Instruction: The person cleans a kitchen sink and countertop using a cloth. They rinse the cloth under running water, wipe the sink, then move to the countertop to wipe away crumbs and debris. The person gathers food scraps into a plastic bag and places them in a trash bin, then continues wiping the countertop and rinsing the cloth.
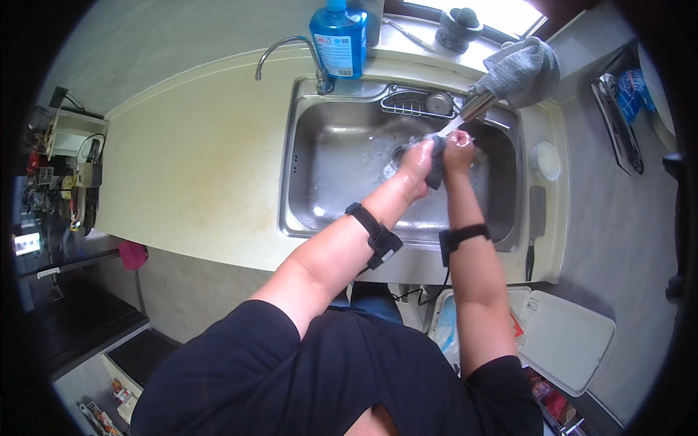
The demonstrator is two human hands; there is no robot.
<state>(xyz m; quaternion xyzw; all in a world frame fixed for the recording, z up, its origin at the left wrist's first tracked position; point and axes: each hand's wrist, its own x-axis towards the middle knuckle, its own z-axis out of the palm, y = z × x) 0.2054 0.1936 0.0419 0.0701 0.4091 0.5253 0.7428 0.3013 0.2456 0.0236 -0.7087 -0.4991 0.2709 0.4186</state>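
Note:
Over the stainless steel sink [349, 180], my left hand [415, 162] grips a dark grey scrubbing pad or cloth [435, 166]. Beside it my right hand [459, 153] is curled into a wet fist. Nothing shows inside that fist, and its palm side is partly hidden. Water [450, 126] runs from the metal faucet [480, 106] onto both hands. Suds or droplets glisten on the fingers. Below the hands, the drain [401, 158] is partly covered by my left hand.
A grey cloth [523, 71] drapes over the faucet. Behind the sink stand a blue liquid bottle [339, 43], a thin curved tap [286, 43] and a stone mortar [459, 32]. A cleaver [536, 218] and white bowl [545, 161] lie at right. Below, a bin lid [570, 340] hangs open.

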